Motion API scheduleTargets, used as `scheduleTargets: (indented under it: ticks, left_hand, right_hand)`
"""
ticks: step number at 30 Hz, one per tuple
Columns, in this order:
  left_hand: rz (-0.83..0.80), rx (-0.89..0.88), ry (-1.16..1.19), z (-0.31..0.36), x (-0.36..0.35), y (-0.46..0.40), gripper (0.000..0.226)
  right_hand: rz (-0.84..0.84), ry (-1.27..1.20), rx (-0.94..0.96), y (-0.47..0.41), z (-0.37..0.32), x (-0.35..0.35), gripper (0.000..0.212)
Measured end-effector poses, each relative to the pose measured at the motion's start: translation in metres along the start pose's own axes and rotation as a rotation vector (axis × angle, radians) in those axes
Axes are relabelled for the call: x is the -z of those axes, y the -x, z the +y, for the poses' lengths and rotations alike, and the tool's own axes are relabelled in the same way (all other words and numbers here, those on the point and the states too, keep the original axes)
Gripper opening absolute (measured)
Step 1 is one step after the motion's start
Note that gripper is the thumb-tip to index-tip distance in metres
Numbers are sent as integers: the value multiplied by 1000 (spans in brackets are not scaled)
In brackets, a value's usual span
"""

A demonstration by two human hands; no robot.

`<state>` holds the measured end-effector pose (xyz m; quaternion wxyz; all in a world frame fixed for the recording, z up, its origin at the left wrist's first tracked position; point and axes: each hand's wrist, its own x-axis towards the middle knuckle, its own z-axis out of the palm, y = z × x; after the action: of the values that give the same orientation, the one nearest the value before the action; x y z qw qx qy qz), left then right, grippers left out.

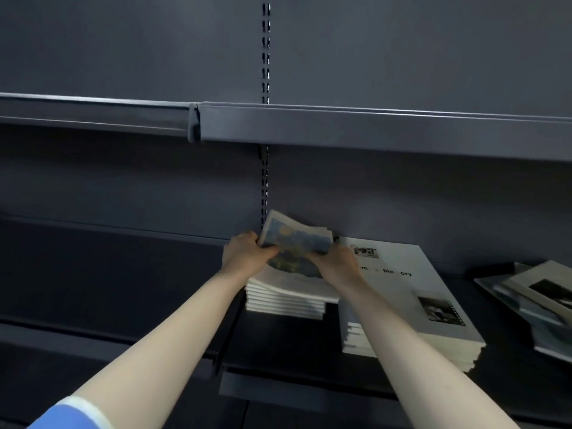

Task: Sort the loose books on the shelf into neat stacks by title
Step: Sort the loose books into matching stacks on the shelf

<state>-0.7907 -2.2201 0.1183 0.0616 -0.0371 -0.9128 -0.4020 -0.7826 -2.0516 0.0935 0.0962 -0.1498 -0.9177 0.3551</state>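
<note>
Both my hands hold a small bunch of thin books with a blue painted cover (pixel 294 239), tilted up at the back. My left hand (pixel 246 252) grips its left edge and my right hand (pixel 335 263) grips its right side. The bunch rests on top of a stack of matching white-edged books (pixel 284 301) on the dark shelf (pixel 278 351). Right beside it stands a second stack of grey books (pixel 411 292) with a black-and-white photo on the cover. At the far right lie loose, skewed books (pixel 538 301) with dark photos.
The upper shelf's front rail (pixel 371 128) juts out above the books. A slotted upright (pixel 265 187) runs down the back panel behind the held bunch. The shelf section to the left (pixel 123 274) is bare metal.
</note>
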Motion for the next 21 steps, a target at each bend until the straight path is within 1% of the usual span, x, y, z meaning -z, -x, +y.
scheduleTargets:
  ticks: [3, 6, 11, 14, 16, 18, 21]
  left_hand:
    - [-11, 10, -44, -5, -2, -2, 33]
    - [-36, 23, -33, -12, -7, -9, 30]
    - [-46, 40, 11, -23, -18, -24, 47]
    - [-52, 27, 41, -30, -25, -31, 73]
    - [-53, 37, 67, -32, -26, -32, 79]
    - [-50, 41, 93, -28, -24, -30, 76]
    - [-54, 64, 58, -26, -27, -34, 56]
  right_hand:
    - [-15, 21, -31, -2, -1, -6, 71]
    - [-26, 42, -42, -5, 2, -10, 71]
    - [-11, 89, -55, -9, -2, -12, 66]
    - [1, 95, -48, -11, -4, -14, 66]
    - [4, 105, -44, -13, -6, -16, 68]
    - [2, 117, -37, -16, -7, -17, 70]
    - [0, 130, -36, -20, -7, -19, 71]
